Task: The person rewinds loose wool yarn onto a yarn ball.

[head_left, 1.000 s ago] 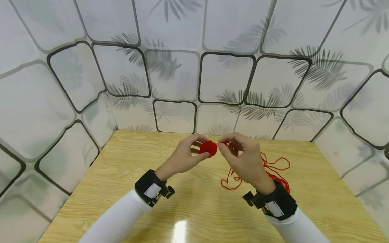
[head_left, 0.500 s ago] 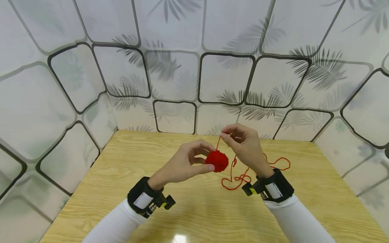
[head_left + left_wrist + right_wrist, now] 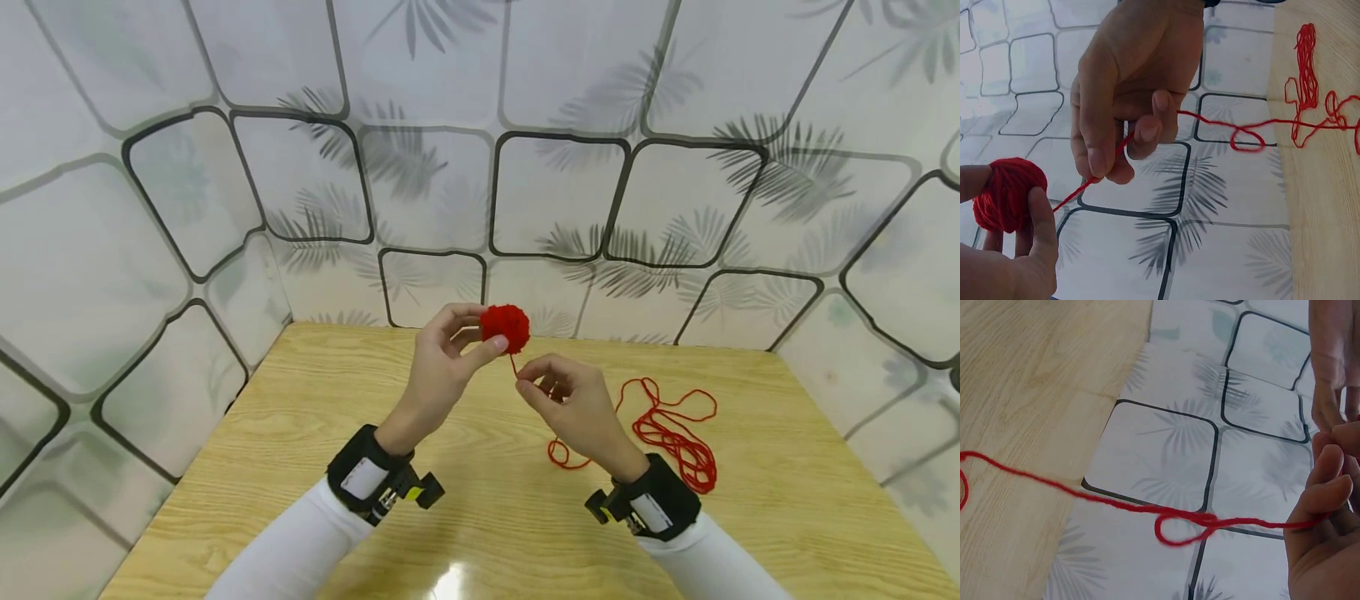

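A small ball of red yarn (image 3: 506, 327) is held up above the table by my left hand (image 3: 442, 367), thumb on the near side and fingers behind. Below and right of it, my right hand (image 3: 573, 400) pinches the yarn strand (image 3: 1072, 195) that runs taut from the ball. In the left wrist view the strand passes through the curled fingers of the right hand (image 3: 1132, 87). Beyond that hand the trailing yarn (image 3: 1116, 503) makes a small loop (image 3: 1179, 540) in the air and leads back to the table.
A loose heap of red yarn (image 3: 682, 446) lies on the wooden table (image 3: 360, 392), right of my right hand. A patterned cloth or panel wall (image 3: 555, 192) encloses the table at the back and sides. Each wrist wears a black strap with a camera (image 3: 375, 479).
The ball dipped toward me, then rose and moved left in my left hand. My right hand went up with the strand, then came down below the ball.
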Action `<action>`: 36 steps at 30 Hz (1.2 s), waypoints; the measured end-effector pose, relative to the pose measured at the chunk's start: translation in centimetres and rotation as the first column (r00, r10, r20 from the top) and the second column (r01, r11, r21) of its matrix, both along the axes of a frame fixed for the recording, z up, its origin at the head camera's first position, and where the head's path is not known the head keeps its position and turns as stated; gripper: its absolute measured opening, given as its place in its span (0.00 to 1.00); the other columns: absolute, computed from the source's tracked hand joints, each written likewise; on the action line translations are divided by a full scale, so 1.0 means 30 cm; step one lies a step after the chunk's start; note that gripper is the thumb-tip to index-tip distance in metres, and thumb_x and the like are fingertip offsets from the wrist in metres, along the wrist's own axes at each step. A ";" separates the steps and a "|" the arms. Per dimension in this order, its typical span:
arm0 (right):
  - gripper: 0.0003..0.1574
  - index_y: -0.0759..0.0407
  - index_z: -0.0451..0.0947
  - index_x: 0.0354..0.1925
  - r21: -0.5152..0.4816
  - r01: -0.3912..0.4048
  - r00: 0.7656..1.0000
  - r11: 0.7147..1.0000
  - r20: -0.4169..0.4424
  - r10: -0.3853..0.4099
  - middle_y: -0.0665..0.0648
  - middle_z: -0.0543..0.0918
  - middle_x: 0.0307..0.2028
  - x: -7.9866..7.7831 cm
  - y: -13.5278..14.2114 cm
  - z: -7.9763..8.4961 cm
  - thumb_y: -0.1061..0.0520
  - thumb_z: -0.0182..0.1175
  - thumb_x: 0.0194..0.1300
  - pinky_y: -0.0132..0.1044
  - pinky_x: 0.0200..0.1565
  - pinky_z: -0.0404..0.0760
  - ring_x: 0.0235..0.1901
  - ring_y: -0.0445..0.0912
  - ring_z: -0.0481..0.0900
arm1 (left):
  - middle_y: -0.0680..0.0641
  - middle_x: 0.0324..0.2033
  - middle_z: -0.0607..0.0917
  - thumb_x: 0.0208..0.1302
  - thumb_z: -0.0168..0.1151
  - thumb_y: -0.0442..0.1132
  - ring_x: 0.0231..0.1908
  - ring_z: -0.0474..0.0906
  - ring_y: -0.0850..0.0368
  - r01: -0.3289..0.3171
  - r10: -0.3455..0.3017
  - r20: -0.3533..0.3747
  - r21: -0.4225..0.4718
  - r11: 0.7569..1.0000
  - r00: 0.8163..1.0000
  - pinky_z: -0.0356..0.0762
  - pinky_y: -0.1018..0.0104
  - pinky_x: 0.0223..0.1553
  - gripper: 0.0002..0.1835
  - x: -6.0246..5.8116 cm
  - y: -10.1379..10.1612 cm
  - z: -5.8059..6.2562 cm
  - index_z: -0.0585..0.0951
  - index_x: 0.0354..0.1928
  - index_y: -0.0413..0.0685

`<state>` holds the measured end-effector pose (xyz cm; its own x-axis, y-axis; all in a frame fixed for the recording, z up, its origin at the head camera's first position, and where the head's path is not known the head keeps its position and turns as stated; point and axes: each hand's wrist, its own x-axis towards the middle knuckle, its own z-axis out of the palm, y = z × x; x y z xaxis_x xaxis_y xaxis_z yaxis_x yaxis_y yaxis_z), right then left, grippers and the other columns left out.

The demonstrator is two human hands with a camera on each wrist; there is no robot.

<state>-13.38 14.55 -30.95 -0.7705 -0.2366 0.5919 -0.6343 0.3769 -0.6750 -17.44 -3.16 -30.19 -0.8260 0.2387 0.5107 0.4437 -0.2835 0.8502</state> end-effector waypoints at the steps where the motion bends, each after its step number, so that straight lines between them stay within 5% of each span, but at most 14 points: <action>1: 0.04 0.60 0.77 0.34 -0.001 -0.003 1.000 1.000 -0.022 0.003 0.52 0.78 0.26 0.007 -0.003 0.000 0.65 0.60 0.57 0.36 0.18 0.67 0.16 0.42 0.66 | 0.41 0.48 0.76 0.56 0.64 0.37 0.45 0.74 0.44 -0.022 0.022 -0.005 -0.007 1.000 1.000 0.75 0.54 0.45 0.21 -0.006 0.002 -0.006 0.71 0.51 0.42; 6: 0.06 0.59 0.77 0.34 0.016 0.000 0.991 1.000 -0.131 0.002 0.49 0.76 0.24 0.037 -0.008 0.027 0.66 0.61 0.56 0.34 0.18 0.66 0.16 0.40 0.65 | 0.43 0.47 0.76 0.55 0.64 0.37 0.45 0.74 0.45 -0.105 0.098 -0.054 -0.136 0.985 0.994 0.77 0.58 0.43 0.21 -0.029 0.002 -0.035 0.72 0.50 0.42; 10: 0.08 0.58 0.77 0.33 0.041 0.008 0.981 0.999 -0.193 0.000 0.48 0.74 0.22 0.048 -0.008 0.063 0.67 0.61 0.54 0.33 0.18 0.66 0.17 0.38 0.64 | 0.47 0.45 0.76 0.55 0.65 0.39 0.45 0.75 0.49 -0.144 0.108 -0.126 -0.333 0.932 0.986 0.77 0.62 0.42 0.20 -0.048 0.003 -0.077 0.73 0.50 0.45; 15: 0.08 0.60 0.77 0.34 0.018 0.010 0.976 1.000 -0.217 -0.006 0.49 0.75 0.23 0.030 0.005 0.097 0.68 0.61 0.54 0.33 0.17 0.64 0.16 0.39 0.63 | 0.52 0.43 0.76 0.56 0.64 0.38 0.42 0.76 0.56 -0.084 -0.013 -0.179 -0.524 0.847 0.984 0.76 0.67 0.40 0.17 -0.038 0.003 -0.091 0.73 0.48 0.49; 19: 0.06 0.63 0.77 0.35 -0.025 0.018 0.986 1.000 -0.163 -0.022 0.53 0.78 0.27 0.007 0.022 0.135 0.67 0.60 0.56 0.35 0.18 0.66 0.18 0.43 0.66 | 0.54 0.43 0.76 0.55 0.64 0.38 0.41 0.76 0.58 0.018 -0.118 -0.138 -0.569 0.822 0.983 0.77 0.67 0.39 0.17 -0.031 -0.001 -0.082 0.73 0.48 0.52; 22: 0.05 0.63 0.77 0.36 -0.058 0.020 0.993 0.998 -0.112 -0.027 0.54 0.78 0.29 -0.021 0.040 0.144 0.65 0.60 0.58 0.36 0.21 0.70 0.20 0.45 0.70 | 0.53 0.44 0.77 0.55 0.64 0.39 0.42 0.77 0.57 0.141 -0.221 -0.082 -0.549 0.824 0.972 0.77 0.64 0.40 0.17 -0.026 -0.006 -0.071 0.74 0.47 0.52; 26: 0.06 0.61 0.78 0.37 -0.119 0.026 0.999 0.992 -0.027 -0.029 0.55 0.79 0.29 -0.074 0.067 0.109 0.62 0.60 0.59 0.36 0.25 0.74 0.23 0.47 0.72 | 0.49 0.45 0.77 0.55 0.64 0.38 0.44 0.77 0.53 0.305 -0.363 -0.034 -0.473 0.827 0.931 0.77 0.59 0.42 0.17 -0.015 -0.009 -0.053 0.74 0.47 0.49; 30: 0.08 0.61 0.78 0.38 -0.160 0.027 0.996 0.987 0.086 -0.014 0.56 0.80 0.31 -0.099 0.077 0.060 0.60 0.61 0.59 0.38 0.27 0.76 0.26 0.48 0.74 | 0.44 0.45 0.77 0.55 0.64 0.34 0.45 0.76 0.48 0.394 -0.425 -0.021 -0.336 0.855 0.905 0.77 0.53 0.42 0.18 0.005 -0.008 -0.029 0.73 0.49 0.45; 33: 0.08 0.63 0.78 0.38 -0.160 0.019 0.988 0.987 0.156 0.007 0.57 0.81 0.33 -0.081 0.068 0.036 0.61 0.60 0.59 0.40 0.30 0.79 0.28 0.49 0.76 | 0.41 0.46 0.76 0.55 0.63 0.32 0.45 0.76 0.45 0.375 -0.388 -0.023 -0.206 0.904 0.921 0.76 0.50 0.42 0.19 0.017 -0.010 -0.013 0.72 0.50 0.42; 36: 0.07 0.62 0.79 0.38 -0.112 0.018 0.983 0.994 0.182 0.002 0.55 0.81 0.31 -0.047 0.049 0.018 0.62 0.60 0.58 0.38 0.28 0.78 0.26 0.49 0.75 | 0.39 0.48 0.75 0.56 0.63 0.33 0.46 0.74 0.43 0.267 -0.272 -0.037 -0.107 0.958 0.962 0.75 0.50 0.44 0.20 0.020 -0.011 -0.005 0.71 0.51 0.39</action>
